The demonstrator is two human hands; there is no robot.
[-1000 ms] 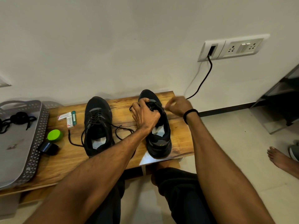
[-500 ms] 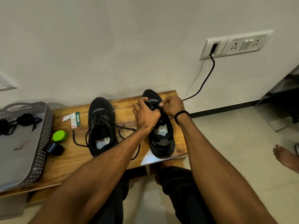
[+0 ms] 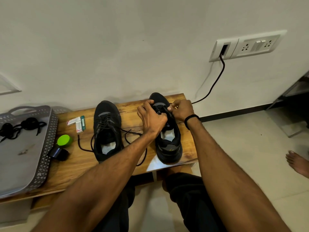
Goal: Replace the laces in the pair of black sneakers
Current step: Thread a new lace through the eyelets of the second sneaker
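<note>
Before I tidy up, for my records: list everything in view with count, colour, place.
bench: 1, brown wood, by wall
tray: 1, grey, bench left
loose laces: 1 tangle, black, in tray
packets: 3, white-red and green, beside tray
cap: 1, green, beside tray
small object: 1, black, before cap
laced sneaker: 1, black, mid-bench
held sneaker: 1, black, bench right
panel: 1, white, wall
cable: 1, black, from panel
foot: 1, bare, floor, right edge
wristband: 1, black, right wrist
left hand: 1, grips held sneaker
right hand: 1, pinches its lace
</note>
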